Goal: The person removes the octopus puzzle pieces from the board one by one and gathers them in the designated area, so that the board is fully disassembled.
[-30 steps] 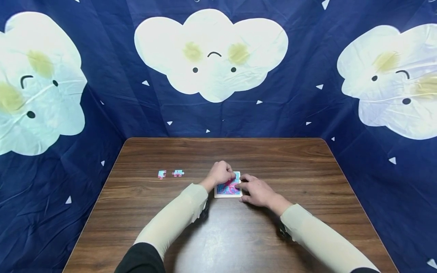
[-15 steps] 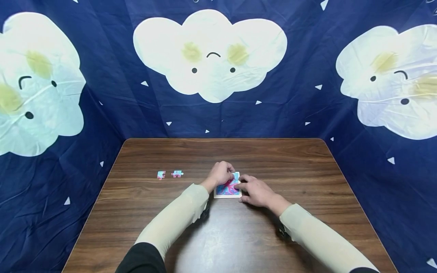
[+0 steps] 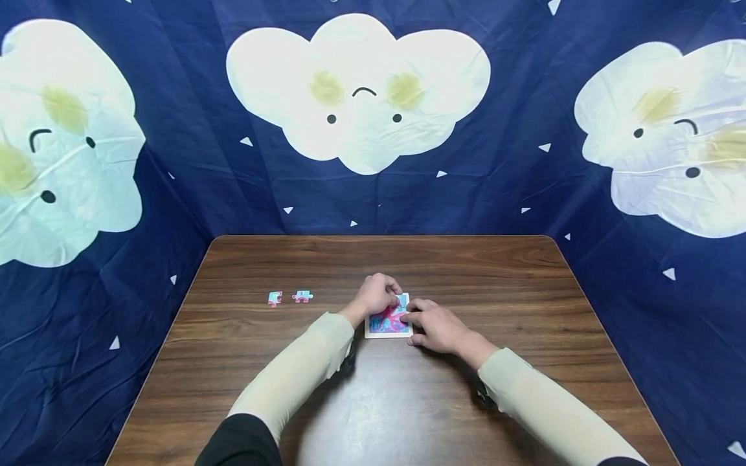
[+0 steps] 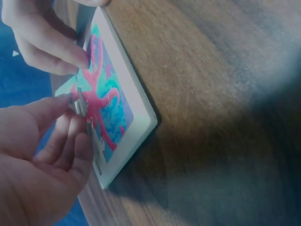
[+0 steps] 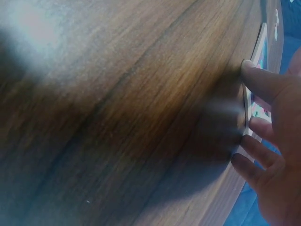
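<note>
A small square jigsaw puzzle in a white frame (image 3: 384,336) lies on the table, with a pink octopus on blue and purple. In the left wrist view, my left hand (image 4: 51,136) pinches a puzzle piece (image 4: 82,101) between thumb and fingers, tilted over the frame's far part. My right hand (image 3: 440,327) rests at the frame's right side. Its thumb touches the near right corner, and the index finger lies on the picture. In the right wrist view the other fingers (image 5: 247,167) stretch along the frame's edge.
Two loose puzzle pieces, one left (image 3: 275,298) and one nearer the puzzle (image 3: 302,296), lie on the wood-grain table (image 3: 495,272) at the left. A dark blue curtain (image 3: 513,188) with white clouds hangs behind and at both sides.
Fingers of my left hand have shifted slightly at the far part of the frame. My right hand, the frame and the loose pieces stay in place.
</note>
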Tool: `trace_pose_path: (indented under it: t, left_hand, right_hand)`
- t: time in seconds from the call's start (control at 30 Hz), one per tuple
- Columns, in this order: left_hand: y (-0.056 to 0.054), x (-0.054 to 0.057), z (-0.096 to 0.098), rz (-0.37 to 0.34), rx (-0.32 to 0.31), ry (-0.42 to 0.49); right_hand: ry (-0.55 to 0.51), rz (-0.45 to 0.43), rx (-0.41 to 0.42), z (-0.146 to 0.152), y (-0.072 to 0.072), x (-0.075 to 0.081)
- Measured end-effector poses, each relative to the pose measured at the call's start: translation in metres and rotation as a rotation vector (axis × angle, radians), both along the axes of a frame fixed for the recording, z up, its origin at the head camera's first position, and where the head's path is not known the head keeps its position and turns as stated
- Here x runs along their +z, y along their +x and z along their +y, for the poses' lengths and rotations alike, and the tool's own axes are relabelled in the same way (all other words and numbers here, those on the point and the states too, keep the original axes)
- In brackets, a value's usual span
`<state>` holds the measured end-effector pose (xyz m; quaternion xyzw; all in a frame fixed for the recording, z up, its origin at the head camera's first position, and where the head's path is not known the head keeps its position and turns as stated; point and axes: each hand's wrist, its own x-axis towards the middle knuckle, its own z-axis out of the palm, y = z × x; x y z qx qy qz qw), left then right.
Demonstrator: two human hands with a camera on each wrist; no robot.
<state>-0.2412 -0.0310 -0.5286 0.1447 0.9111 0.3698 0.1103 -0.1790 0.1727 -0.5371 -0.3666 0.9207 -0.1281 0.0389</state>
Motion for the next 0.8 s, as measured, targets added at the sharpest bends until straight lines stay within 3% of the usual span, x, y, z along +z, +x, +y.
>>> trace_pose_path:
  t: [0.47, 0.8]
  left_hand:
    - [0.0003, 0.0025, -0.0017, -0.078, 0.002, 0.064]
    - [-0.0043, 0.0095, -0.0089, -0.085, 0.008, 0.124]
  right_hand:
    - [0.028, 0.001, 0.014, -0.0021, 0.0000, 0.0037]
    - [0.046, -0.003, 0.029, -0.0030, -0.0007, 0.0033]
